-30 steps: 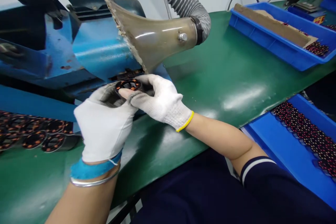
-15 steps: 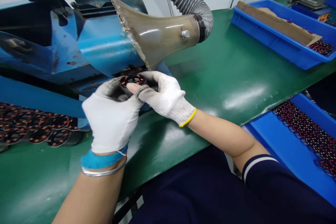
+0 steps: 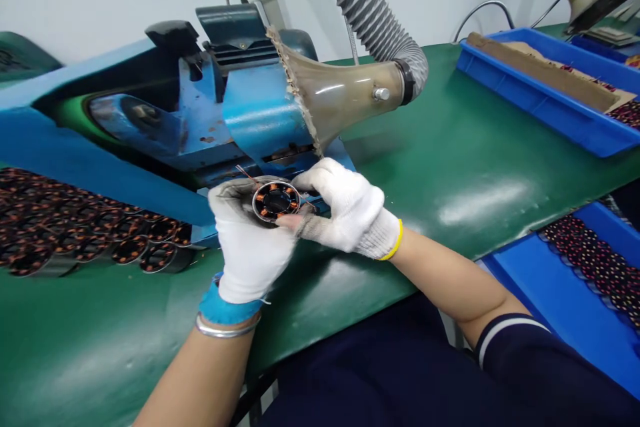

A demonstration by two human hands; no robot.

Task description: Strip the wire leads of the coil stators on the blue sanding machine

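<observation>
Gloved hands at a blue machine (image 3: 260, 110). The left hand (image 3: 253, 235) closes its grip around the left side of a copper-wound ring (image 3: 274, 189), open face up, held in front of the machine, above the green tabletop (image 3: 425, 147). The right hand (image 3: 350, 208) bends its grip about the right side, bare thumb tip against the lower rim. Further rings (image 3: 165, 257) lie at left; a funnel (image 3: 350, 90) flanks the machine.

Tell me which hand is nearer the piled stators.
Left. The left hand is just right of the piled stators; the right hand is farther off, right of the held stator.
</observation>
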